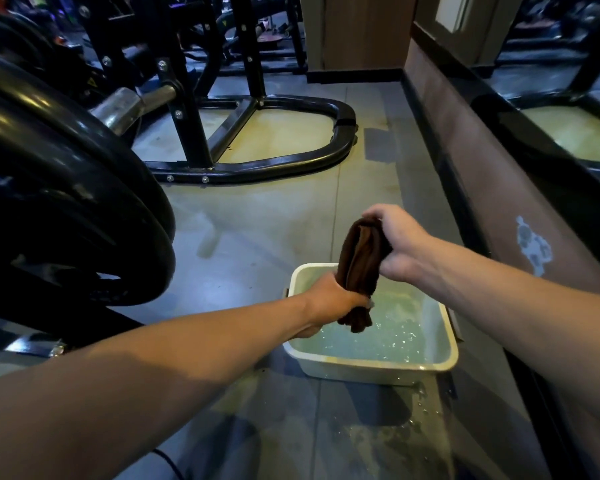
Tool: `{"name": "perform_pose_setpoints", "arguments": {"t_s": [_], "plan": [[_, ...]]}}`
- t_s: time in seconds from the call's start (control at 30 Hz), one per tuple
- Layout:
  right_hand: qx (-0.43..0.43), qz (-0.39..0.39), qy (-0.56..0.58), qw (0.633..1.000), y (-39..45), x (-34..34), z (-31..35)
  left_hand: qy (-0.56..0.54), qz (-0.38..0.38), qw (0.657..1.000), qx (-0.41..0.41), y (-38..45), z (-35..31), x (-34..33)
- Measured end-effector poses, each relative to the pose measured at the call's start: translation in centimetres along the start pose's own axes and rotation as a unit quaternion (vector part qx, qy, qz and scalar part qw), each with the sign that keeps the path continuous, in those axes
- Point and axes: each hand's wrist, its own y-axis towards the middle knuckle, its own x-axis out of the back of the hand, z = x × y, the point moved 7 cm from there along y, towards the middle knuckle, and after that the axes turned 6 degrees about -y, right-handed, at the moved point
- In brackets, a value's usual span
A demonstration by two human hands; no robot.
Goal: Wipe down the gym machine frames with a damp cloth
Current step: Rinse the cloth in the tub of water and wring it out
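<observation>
Standing beside the person, I see the job at its preparation stage. Both hands hold a dark brown, rolled-up cloth upright over a pale, rectangular plastic tub half full of water. The left hand wraps its curled fingers tight round the lower part of the cloth; the right hand grips the upper end, fingers closed over it. The bottom tip of the cloth hangs just above the water, whose surface is broken with droplets and ripples, and a spatter of water lies on the grey floor beside the tub, so I judge the cloth is being wrung out to dampness.

Nothing in sight suggests that wiping has begun. The black tubular steel machine frame, with its curved base loop on the floor, stands well apart from the hands, further into the room, and the large black weight plates sit to the person's left, near the left forearm. As I read it, the wringing comes first, then the walk to the frame, and all of the wiping itself is left to do.
</observation>
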Motion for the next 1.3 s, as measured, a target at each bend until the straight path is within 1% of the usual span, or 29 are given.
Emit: {"name": "perform_pose_setpoints", "arguments": {"t_s": [0.07,0.1,0.17,0.23,0.3,0.37,0.43,0.47,0.5,0.53,0.57,0.6,0.63,0.67,0.7,0.77,0.8,0.83,0.87,0.93,0.97,1.0,1.03,1.07,1.13,1.2,1.3], "plan": [[-0.017,-0.038,0.004,0.999,0.5,2.1,-0.6,-0.035,0.005,0.999,0.039,0.2,0.2,0.1],[-0.039,-0.06,-0.026,0.997,0.9,3.3,-1.4,-0.033,0.014,0.998,0.057,0.2,0.3,0.2],[-0.099,-0.091,-0.11,0.985,1.2,5.4,-3.5,0.043,0.04,0.996,0.071,0.0,0.7,0.4],[-0.145,-0.073,-0.162,0.973,1.2,6.4,-5.8,0.152,0.07,0.982,0.083,-0.4,1.6,0.6],[-0.154,-0.047,-0.159,0.974,1.3,6.3,-7.3,0.201,0.08,0.971,0.104,-0.7,2.6,0.9],[-0.133,-0.04,-0.123,0.983,1.8,6.2,-8.0,0.185,0.096,0.97,0.128,-0.8,2.9,1.0],[-0.101,-0.037,-0.088,0.99,2.3,6.2,-8.2,0.105,0.104,0.975,0.167,-0.9,3.0,0.9],[-0.082,-0.03,-0.097,0.991,2.3,6.1,-8.4,0.057,0.102,0.975,0.189,-0.9,3.2,0.9],[-0.05,-0.027,-0.152,0.987,2.6,6.3,-8.7,0.019,0.098,0.973,0.207,-0.8,3.4,1.1],[-0.005,-0.017,-0.245,0.969,2.7,6.5,-8.7,-0.012,0.098,0.97,0.223,-0.7,3.6,1.2],[0.045,0.005,-0.37,0.928,2.9,6.5,-8.9,-0.04,0.103,0.965,0.237,-0.5,3.7,1.3],[0.098,0.036,-0.499,0.86,3.0,6.3,-9.3,-0.068,0.116,0.959,0.251,-0.4,3.9,1.2],[0.149,0.058,-0.59,0.792,3.1,6.0,-9.7,-0.097,0.136,0.95,0.265,-0.4,3.8,1.1],[0.192,0.069,-0.629,0.75,3.2,6.0,-10.0,-0.126,0.164,0.938,0.278,-0.5,3.7,0.8],[0.233,0.071,-0.629,0.738,3.1,5.9,-9.8,-0.152,0.195,0.925,0.288,-0.6,3.5,0.3],[0.308,0.058,-0.584,0.749,3.0,5.9,-9.2,-0.181,0.24,0.907,0.294,-0.7,3.1,-0.5],[0.336,0.05,-0.563,0.753,2.9,5.8,-8.7,-0.179,0.251,0.906,0.289,-0.5,3.1,-0.7],[0.36,0.046,-0.556,0.748,3.0,5.8,-8.4,-0.17,0.259,0.907,0.286,-0.2,3.2,-0.9],[0.38,0.043,-0.566,0.73,3.1,5.8,-8.2,-0.157,0.261,0.908,0.288,0.2,3.7,-1.0],[0.401,0.04,-0.622,0.672,3.5,6.0,-8.2,-0.109,0.241,0.923,0.278,1.2,4.6,-0.9],[0.389,0.037,-0.655,0.647,4.0,6.2,-8.4,-0.058,0.223,0.938,0.257,2.0,5.1,-0.7],[0.361,0.038,-0.685,0.632,4.6,6.5,-8.9,0.015,0.207,0.952,0.227,2.6,5.5,-0.5],[0.324,0.043,-0.713,0.62,5.2,6.7,-9.4,0.102,0.193,0.957,0.19,3.3,5.8,-0.5],[0.286,0.054,-0.741,0.606,5.9,6.9,-10.2,0.191,0.182,0.953,0.15,4.1,6.0,-0.7],[0.209,0.077,-0.79,0.572,7.3,6.9,-11.8,0.329,0.174,0.924,0.08,5.2,6.6,-1.4],[0.151,0.097,-0.806,0.563,8.2,6.7,-13.0,0.433,0.172,0.884,0.043,5.7,7.5,-1.8],[0.123,0.114,-0.828,0.535,8.9,6.5,-14.9,0.543,0.176,0.821,0.017,5.9,9.2,-1.7]]}}
